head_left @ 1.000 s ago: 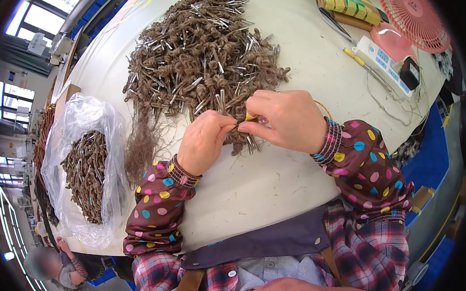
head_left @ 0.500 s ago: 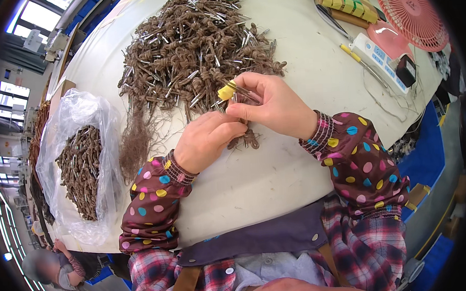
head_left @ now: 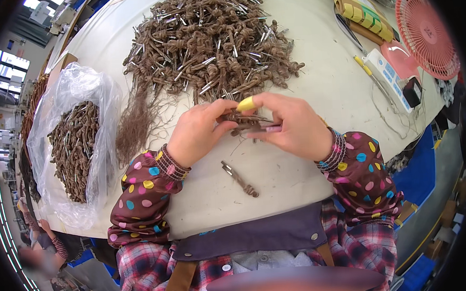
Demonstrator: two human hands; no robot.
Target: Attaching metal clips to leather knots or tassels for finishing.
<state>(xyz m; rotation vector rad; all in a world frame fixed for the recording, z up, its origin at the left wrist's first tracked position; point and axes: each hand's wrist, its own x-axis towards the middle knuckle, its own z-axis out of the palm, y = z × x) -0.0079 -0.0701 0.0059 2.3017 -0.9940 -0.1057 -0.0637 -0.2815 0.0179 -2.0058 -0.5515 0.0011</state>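
Note:
In front of the large pile, my left hand [head_left: 198,131] pinches a brown knotted cord [head_left: 240,122] between thumb and fingertips. My right hand [head_left: 298,123], with a yellow wrap on its index finger, closes on the cord's other side. A thin, dark, shiny thing shows between the right fingers, but I cannot make out what it is. Nearer to me a single knotted cord with metal tips [head_left: 239,179] lies on the table. Beyond both hands rises a pile of similar cords [head_left: 212,46], their silver tips sticking out.
A clear plastic bag [head_left: 107,102] with more knotted cords is at the left, beside loose brown threads [head_left: 137,121]. To the right are a white power strip [head_left: 386,77], a yellow-handled tool [head_left: 363,65] and a pink fan [head_left: 427,32]. Another person [head_left: 43,250] is at the far lower left.
A single knotted cord now lies on the table near me, away from my hands. My hands have turned and drawn slightly apart, with a cord between them. The view has shifted a little.

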